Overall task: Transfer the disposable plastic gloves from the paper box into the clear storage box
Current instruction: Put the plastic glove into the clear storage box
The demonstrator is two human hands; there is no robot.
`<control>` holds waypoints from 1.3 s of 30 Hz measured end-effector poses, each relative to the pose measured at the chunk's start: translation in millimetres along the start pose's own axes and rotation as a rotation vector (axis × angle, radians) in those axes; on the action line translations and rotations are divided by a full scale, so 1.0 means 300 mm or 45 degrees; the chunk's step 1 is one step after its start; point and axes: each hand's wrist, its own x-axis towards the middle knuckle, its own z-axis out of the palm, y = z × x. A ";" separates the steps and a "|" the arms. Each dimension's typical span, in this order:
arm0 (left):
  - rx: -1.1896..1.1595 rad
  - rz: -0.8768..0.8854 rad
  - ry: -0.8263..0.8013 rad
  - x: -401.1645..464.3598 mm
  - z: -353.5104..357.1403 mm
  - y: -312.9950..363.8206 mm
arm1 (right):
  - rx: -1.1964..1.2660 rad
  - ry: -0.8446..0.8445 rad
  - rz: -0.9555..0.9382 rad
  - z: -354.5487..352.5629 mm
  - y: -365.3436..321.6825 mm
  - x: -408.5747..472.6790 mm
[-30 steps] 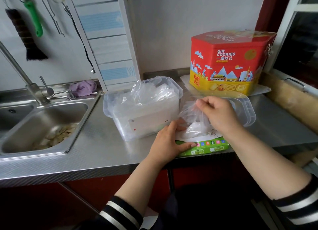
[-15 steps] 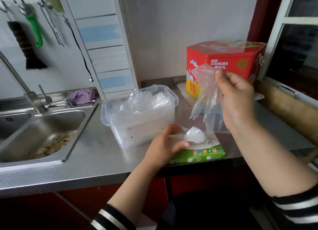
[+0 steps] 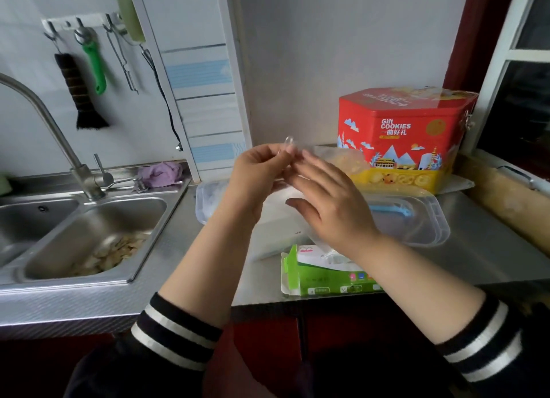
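Observation:
My left hand is raised above the clear storage box and pinches the top of a thin transparent plastic glove between thumb and fingers. My right hand is beside it with fingers straight and thumb spread, its fingertips touching the glove. Part of the film trails off to the right in front of the red tin. The storage box is mostly hidden behind my hands. The green and white paper box lies at the counter's front edge with more gloves showing in its opening.
The box's clear lid lies on the counter to the right. A red cookie tin stands behind it. The steel sink with scraps and its faucet are to the left. A purple cloth sits by the wall.
My right hand lifted a glove out of the paper box and carried it left over the storage box. My left hand let go of the paper box and rose to pinch the glove.

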 end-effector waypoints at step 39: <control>1.574 0.625 0.534 0.097 -0.132 -0.049 | 0.841 -0.306 1.075 -0.067 0.072 0.004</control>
